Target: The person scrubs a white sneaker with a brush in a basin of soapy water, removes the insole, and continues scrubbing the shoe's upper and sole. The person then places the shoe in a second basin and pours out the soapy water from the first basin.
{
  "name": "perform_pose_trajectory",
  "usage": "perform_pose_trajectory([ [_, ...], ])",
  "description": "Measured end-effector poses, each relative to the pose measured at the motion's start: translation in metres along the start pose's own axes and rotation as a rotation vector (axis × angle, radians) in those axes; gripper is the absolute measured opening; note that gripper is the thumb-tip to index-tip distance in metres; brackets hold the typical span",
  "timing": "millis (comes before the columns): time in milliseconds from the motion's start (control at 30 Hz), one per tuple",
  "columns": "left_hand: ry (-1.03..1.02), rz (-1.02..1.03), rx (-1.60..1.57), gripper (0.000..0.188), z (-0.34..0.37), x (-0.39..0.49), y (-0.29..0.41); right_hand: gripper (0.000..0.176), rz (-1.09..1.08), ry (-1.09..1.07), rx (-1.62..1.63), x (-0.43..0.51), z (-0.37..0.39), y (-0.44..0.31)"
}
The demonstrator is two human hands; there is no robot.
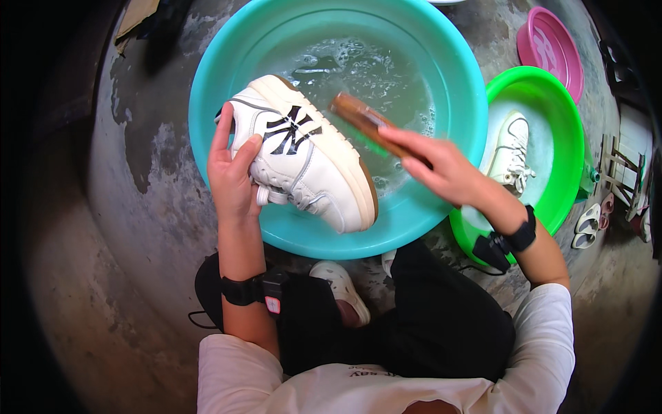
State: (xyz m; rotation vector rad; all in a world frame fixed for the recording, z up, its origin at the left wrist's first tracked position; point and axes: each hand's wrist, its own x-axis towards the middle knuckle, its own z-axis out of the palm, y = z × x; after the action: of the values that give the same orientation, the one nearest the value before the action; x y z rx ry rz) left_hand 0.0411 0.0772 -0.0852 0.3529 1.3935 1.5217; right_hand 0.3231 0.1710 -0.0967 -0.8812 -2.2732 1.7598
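My left hand (235, 171) grips a white sneaker (305, 165) by its heel and collar, holding it tilted above a turquoise plastic basin (341, 246). The shoe's side bears a black logo, and its thick cream midsole with a brown outsole faces up and right. In my right hand (439, 163) is a wooden-handled scrub brush (370, 121), its green bristles turned down toward the water. A small gap separates the brush from the sole. Cloudy water with bubbles (357, 57) lies in the basin below both.
To the right, a bright green basin (569, 150) holds a second white sneaker (509, 150) in whitish suds. A pink basin (543, 46) stands behind it. White sandals (587, 225) and a small wooden stool (623, 171) are farther right. A cardboard piece (137, 18) sits at upper left.
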Motion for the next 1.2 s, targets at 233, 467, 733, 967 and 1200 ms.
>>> perform_pose_trajectory([
  [233, -0.004, 0.008, -0.089, 0.064, 0.005, 0.003, -0.002, 0.053, -0.138, -0.091, -0.178, -0.009, 0.021, -0.019],
  [467, 0.002, -0.01, -0.112, 0.065, 0.009, -0.001, -0.005, 0.05, -0.196, 0.185, -0.104, 0.058, 0.023, -0.019],
  [733, -0.096, 0.001, -0.103, 0.063, 0.004, -0.006, -0.013, 0.048, -0.172, 0.065, -0.068, 0.034, 0.026, -0.011],
  [967, 0.021, 0.008, -0.074, 0.062, -0.012, 0.003, -0.001, 0.047, 0.349, 0.1, -0.197, 0.082, 0.01, 0.057],
  [1200, 0.018, 0.058, -0.062, 0.061, -0.022, 0.003, 0.0, 0.05, 0.317, -0.042, -0.104, 0.03, 0.011, 0.028],
])
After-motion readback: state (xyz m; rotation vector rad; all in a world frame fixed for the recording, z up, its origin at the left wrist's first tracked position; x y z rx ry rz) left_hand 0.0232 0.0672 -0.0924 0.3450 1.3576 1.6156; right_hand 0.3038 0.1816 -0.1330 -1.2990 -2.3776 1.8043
